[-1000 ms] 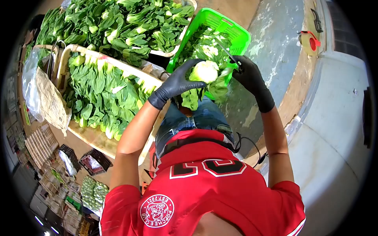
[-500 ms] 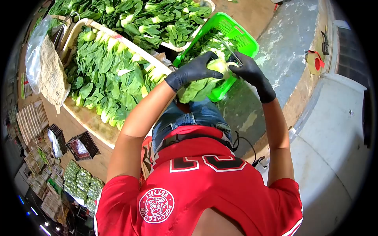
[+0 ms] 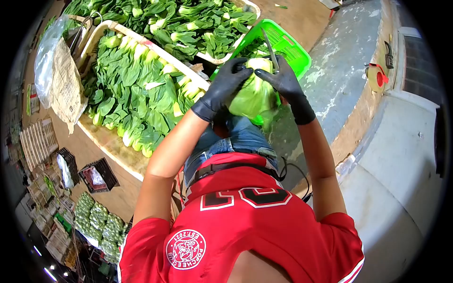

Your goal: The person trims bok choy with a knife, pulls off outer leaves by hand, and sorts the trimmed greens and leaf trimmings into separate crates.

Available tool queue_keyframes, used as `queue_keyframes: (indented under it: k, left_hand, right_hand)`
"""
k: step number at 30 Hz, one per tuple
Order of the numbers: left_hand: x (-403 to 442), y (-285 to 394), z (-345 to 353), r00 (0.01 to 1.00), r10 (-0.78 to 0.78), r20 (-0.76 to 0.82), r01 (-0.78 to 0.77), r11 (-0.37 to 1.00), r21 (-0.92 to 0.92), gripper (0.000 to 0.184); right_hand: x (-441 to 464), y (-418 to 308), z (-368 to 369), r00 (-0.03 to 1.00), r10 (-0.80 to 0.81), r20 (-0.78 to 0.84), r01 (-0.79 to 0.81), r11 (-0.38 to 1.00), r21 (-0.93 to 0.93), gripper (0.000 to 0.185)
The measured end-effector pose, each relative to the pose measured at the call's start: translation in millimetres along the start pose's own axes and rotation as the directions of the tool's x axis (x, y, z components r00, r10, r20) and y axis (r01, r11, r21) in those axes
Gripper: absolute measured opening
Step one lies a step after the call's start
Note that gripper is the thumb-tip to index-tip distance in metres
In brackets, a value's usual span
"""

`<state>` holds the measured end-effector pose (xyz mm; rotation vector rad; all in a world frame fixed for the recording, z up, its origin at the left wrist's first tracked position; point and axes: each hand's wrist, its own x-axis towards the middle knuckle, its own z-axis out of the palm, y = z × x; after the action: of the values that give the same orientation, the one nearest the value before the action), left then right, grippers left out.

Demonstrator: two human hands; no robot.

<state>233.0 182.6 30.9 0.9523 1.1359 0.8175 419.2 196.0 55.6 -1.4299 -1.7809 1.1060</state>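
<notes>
Both my hands wear black gloves and meet around a head of bok choy (image 3: 255, 96), in front of my jeans. Its pale base points away from me and its green leaves hang toward me, slightly blurred. My left hand (image 3: 227, 86) grips one side of it. A knife (image 3: 269, 46) is held in my right hand (image 3: 285, 81), blade sticking up and away; its handle is hidden. The right thumb presses the bok choy near its base. Just beyond, a bright green basket (image 3: 295, 52) holds loose leaves.
A large pale crate (image 3: 155, 47) full of bok choy (image 3: 137, 89) stands at left, with another heap of bok choy (image 3: 188, 23) behind. Plastic and woven bags (image 3: 61, 85) hang on its corner. A tape roll (image 3: 377, 78) lies on the right ledge; black crates (image 3: 99, 175) sit lower left.
The bok choy has turned from lying sideways to base away, leaves toward me. My hands have shifted slightly left, and the knife blade now points up more steeply.
</notes>
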Motion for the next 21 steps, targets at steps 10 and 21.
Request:
queue_keyframes:
  k: [10,21]
  left_hand:
    - [-24.2,-13.0,-19.1,0.976,-0.064,0.206,-0.003,0.951,0.311,0.082]
    - [-26.9,-3.6,-24.6,0.964,0.019,0.265,-0.06,0.987,0.15,0.078]
  right_hand:
    - [-3.1,-17.0,-13.1,0.91,0.124,0.395,-0.17,0.982,0.085,0.037]
    - [-39.0,33.4,-31.2,0.963,-0.264,0.048,0.181,0.507,-0.843,0.03]
